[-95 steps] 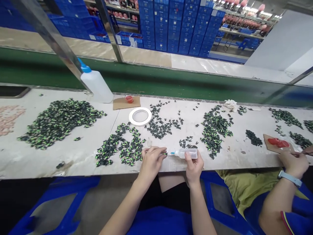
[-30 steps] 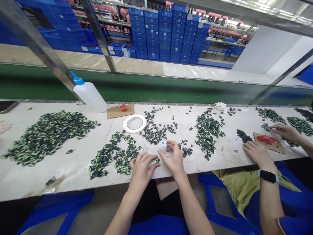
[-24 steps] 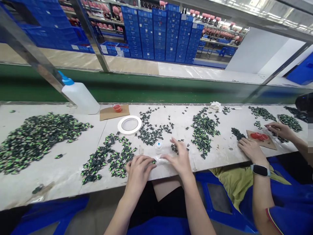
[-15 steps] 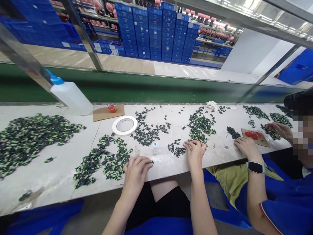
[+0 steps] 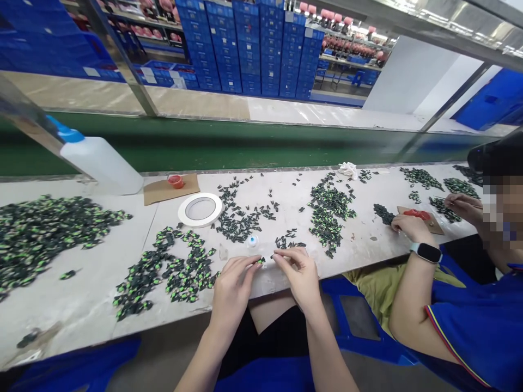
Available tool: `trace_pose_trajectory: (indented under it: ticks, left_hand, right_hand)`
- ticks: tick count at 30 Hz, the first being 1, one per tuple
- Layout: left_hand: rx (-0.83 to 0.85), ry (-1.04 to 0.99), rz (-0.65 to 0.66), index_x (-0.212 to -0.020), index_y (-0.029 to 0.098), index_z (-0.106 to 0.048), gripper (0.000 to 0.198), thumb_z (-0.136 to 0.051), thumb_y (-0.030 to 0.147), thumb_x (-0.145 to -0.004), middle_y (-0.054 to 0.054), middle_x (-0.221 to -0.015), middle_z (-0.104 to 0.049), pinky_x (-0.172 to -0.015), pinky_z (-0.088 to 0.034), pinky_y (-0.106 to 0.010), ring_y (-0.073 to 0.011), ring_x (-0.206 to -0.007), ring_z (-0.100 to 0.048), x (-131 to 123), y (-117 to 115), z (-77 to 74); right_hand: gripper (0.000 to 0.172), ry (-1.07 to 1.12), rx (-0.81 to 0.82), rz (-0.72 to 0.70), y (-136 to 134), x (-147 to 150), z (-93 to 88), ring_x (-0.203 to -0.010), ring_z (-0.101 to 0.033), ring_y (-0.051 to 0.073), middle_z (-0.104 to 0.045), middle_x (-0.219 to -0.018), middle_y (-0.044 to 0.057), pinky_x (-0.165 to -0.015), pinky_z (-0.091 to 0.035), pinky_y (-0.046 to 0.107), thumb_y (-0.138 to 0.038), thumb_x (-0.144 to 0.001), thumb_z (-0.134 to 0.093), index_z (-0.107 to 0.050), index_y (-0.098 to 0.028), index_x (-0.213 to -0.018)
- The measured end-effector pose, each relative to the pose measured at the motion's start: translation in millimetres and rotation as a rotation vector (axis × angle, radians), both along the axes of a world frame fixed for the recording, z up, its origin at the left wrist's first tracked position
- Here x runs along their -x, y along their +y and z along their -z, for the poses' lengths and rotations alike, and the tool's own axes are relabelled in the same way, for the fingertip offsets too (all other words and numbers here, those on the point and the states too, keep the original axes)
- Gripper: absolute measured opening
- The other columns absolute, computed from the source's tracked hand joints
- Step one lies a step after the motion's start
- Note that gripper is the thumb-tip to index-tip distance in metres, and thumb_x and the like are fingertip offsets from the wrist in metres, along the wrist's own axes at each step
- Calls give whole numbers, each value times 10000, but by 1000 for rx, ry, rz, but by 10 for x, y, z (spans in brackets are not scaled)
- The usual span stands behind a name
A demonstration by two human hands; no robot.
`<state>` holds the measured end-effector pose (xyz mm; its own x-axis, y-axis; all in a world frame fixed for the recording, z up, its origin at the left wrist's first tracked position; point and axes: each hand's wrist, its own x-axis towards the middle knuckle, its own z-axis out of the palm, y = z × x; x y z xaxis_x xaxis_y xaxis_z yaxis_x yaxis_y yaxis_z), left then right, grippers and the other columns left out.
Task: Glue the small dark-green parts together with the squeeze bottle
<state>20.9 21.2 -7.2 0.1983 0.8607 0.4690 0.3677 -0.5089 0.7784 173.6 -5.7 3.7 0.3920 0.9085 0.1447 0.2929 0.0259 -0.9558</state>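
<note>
My left hand (image 5: 235, 280) rests at the bench's front edge, fingers pinched on a small black-and-green part (image 5: 260, 261). My right hand (image 5: 297, 270) lies just right of it, fingertips pinched on a small dark piece and almost touching the left. A small clear glue bottle (image 5: 252, 241) stands upright just beyond both hands. Left of them is a loose pile of green-and-black parts (image 5: 171, 269). A small cluster of dark parts (image 5: 288, 240) lies just past my right hand.
A roll of white tape (image 5: 200, 209), a big white bottle with a blue cap (image 5: 98, 159) and a red cap on cardboard (image 5: 175, 181) sit farther back. More part piles (image 5: 329, 209) spread along the bench. A co-worker's hand with a watch (image 5: 411, 228) works at the right.
My right hand set the small glue bottle upright, reached right to the dark parts and came back beside my left hand. The view has swung rightward.
</note>
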Motion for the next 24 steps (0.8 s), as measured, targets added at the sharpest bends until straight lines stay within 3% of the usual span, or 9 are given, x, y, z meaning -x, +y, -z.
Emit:
trace_pose_trajectory:
  ticks: [5, 16, 24]
  left_hand:
    - [-13, -23, -16, -934, 171, -678, 146, -543, 196, -886, -44, -874, -685, -749, -532, -262, -150, -825, -640, -35, -4, -38]
    - [49, -83, 25, -945, 175, -685, 159, -538, 168, -886, -50, -900, -687, -776, -522, -275, -157, -873, -621, -37, -35, -40]
    - [304, -225, 46, -880, 182, -725, 159, -602, 262, -820, -64, -889, -701, -798, -536, -287, -178, -865, -655, -57, -29, -96]
  right_hand:
    - [184, 127, 5, -64, 3, 127, -3, -874, -608, 187, -666, -870, 84, -652, -520, 252, -355, -750, -667, -755, -209, -819]
    - [205, 248, 92, -101, -8, 129, 19, -750, -674, 180, -703, -814, 72, -707, -559, 277, -346, -731, -686, -731, -154, -787]
    - [88, 141, -123, -142, 5, 114, 57, -804, -648, 171, -680, -786, 71, -757, -548, 297, -243, -762, -674, -718, -169, -743]
